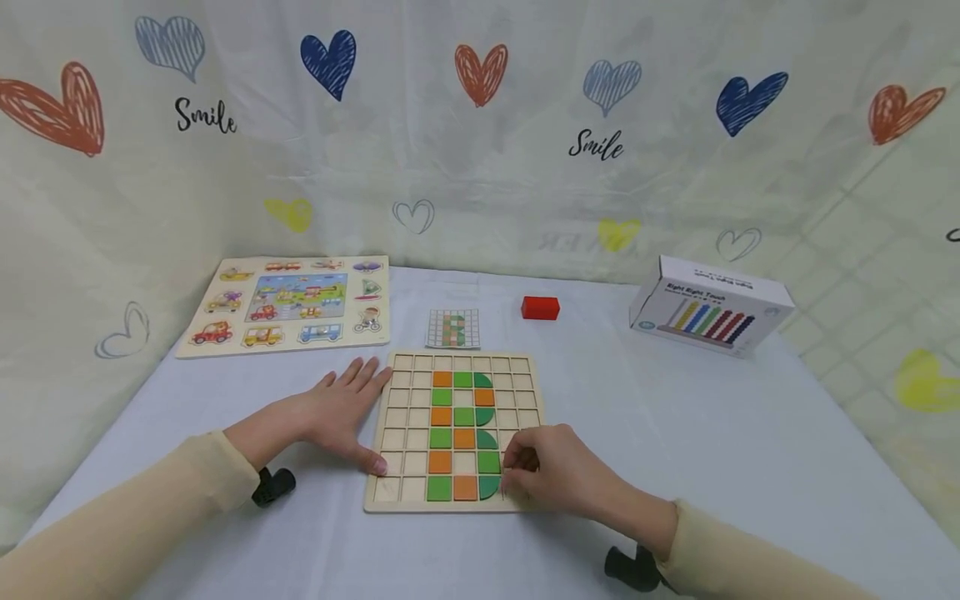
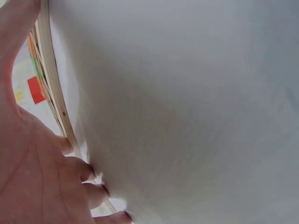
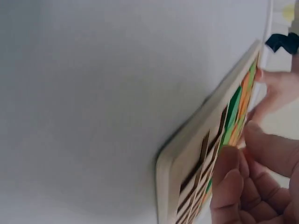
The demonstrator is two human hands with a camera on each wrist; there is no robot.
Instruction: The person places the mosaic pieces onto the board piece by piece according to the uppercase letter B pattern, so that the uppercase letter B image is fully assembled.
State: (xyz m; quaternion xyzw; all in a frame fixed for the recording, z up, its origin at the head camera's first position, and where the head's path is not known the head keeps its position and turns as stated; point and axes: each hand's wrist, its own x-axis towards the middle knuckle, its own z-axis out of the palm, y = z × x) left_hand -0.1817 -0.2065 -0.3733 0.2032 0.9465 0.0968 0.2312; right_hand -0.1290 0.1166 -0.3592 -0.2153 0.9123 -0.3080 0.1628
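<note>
A wooden grid board [image 1: 415,464] lies flat on the white cloth. Orange squares [image 1: 442,379], green squares [image 1: 463,417] and dark green rounded pieces [image 1: 487,438] fill cells in its three middle columns. The left hand [image 1: 337,417] rests along the board's left edge with fingers spread, its thumb at the lower left. Over the lower right cells, the right hand [image 1: 558,471] has curled fingers, its thumb and index fingertips beside the lowest green pieces. In the right wrist view no piece shows clearly between those fingertips [image 3: 254,130]. A small pattern card [image 1: 453,329] lies behind the board.
At the back left lies a wooden vehicle puzzle [image 1: 296,337]. A red block [image 1: 540,308] sits behind the board to the right, and a white box [image 1: 708,308] with coloured bars printed on it stands farther right. A printed curtain [image 1: 480,167] hangs behind.
</note>
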